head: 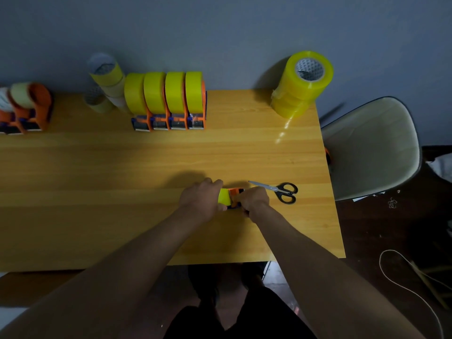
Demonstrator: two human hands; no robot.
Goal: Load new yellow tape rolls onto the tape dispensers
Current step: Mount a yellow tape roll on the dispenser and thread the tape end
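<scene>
The big wooden desk (97,192) held everything. A white chair (371,148) stood just past the desk's right edge. A tall stack of new yellow rolls (302,86) stood at the desk's far right corner. Four loaded dispensers (168,101) stood in a row at the desk's far edge, with used-up rolls (105,81) beside them, and more orange dispensers (24,106) sat at the far left. Black scissors (281,192) lay near the desk's front edge.

Just left of the scissors was the orange dispenser (235,195) being loaded, with a yellow tape roll (224,195) on it. The roll was likely light and stiff, with a smooth, slippery side, so holding it around its rim seemed best. The loose tape end would be sticky and thin.

Both arms reached forward over the desk's front edge. The left hand (201,198) curled its fingers around the roll. The right hand (252,200) curled its fingers around the dispenser, though what the fingertips pinched was hidden.
</scene>
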